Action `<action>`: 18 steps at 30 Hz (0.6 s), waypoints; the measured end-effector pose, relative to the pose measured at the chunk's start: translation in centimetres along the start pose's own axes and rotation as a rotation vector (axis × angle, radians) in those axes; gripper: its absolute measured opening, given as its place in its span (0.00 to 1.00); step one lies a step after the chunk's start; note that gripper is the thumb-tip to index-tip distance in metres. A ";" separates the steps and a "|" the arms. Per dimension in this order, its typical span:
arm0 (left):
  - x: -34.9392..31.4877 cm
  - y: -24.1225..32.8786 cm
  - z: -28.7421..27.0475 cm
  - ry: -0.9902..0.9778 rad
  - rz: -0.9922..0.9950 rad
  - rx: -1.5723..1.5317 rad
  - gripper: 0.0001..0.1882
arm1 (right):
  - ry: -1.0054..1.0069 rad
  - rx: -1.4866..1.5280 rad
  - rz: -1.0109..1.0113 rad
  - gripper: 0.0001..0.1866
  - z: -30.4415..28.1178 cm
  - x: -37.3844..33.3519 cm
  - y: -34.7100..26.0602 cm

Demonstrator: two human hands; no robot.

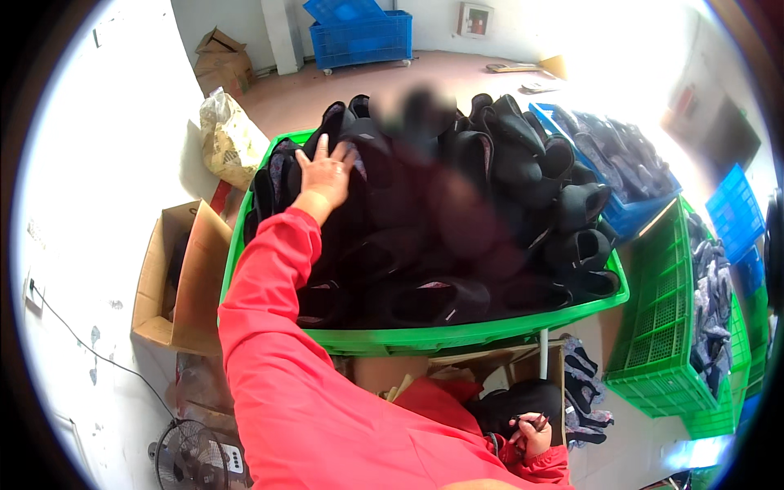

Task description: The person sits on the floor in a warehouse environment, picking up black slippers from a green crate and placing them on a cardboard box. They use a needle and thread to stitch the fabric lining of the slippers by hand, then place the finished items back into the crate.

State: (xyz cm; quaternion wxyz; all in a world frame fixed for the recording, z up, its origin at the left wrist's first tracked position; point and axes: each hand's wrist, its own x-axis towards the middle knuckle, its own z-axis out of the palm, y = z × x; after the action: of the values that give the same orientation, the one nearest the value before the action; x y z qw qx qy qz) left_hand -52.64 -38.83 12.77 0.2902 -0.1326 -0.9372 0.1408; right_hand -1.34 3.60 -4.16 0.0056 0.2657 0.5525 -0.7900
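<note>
A large green crate [425,336] in front of me is heaped with black slip-on shoes [441,302], some showing a patterned lining. My left hand [327,175] reaches to the far left of the heap, fingers spread; a blurred fingertip seems to touch a shoe, and nothing is gripped. Low at the right, near my body, my right hand [535,433] is closed around a small dark tool [537,421], too small to name. A black rounded piece [518,404] lies just beside that hand.
An open cardboard box [200,278] and a fan [192,457] stand at the left. Green crates [653,327] and a blue crate [625,216] with dark patterned pieces are at the right. A wheeled blue crate [359,49] stands by the far wall.
</note>
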 end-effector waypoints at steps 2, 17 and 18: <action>1.4 -1.3 2.3 -0.241 -0.155 -0.028 0.26 | 0.032 0.002 0.014 0.05 0.2 -0.2 -0.1; -1.7 0.2 7.4 -0.229 -0.202 -0.008 0.26 | 0.079 0.010 -0.004 0.05 0.8 0.2 -0.1; -2.1 0.0 7.6 -0.155 -0.204 -0.019 0.26 | 0.074 0.014 -0.008 0.05 1.0 0.3 0.0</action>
State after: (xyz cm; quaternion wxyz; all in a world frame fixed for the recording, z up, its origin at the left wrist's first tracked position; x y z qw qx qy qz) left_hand -55.37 -40.91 5.68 0.2283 -0.0283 -0.9668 0.1115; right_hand -1.96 2.85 -4.01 -0.0198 0.2927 0.5479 -0.7834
